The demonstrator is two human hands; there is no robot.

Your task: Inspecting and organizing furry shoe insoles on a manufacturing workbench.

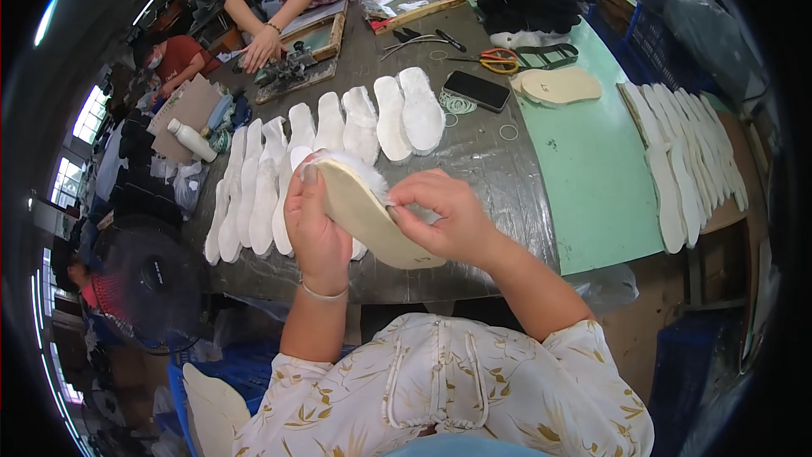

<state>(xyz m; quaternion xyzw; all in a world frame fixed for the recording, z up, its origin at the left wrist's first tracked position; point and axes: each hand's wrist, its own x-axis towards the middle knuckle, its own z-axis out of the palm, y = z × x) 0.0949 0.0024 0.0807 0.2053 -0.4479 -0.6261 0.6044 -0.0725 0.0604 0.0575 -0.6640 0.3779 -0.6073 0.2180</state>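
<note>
Both hands grip one tan insole point(368, 216) above the table's near edge point(474, 275). Left hand point(315, 228) clasps its left side; right hand point(444, 216) pinches the fleecy edge. White insoles point(338, 140) lie in a row beyond.

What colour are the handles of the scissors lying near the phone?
The scissors have orange handles with yellow inner rings, best seen in the head view.

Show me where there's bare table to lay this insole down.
Free: the green mat between the phone and the right-hand stack of insoles, below the tan soles. Crowded: the grey table's left, covered by the white insole row; scissors farther back.
</note>
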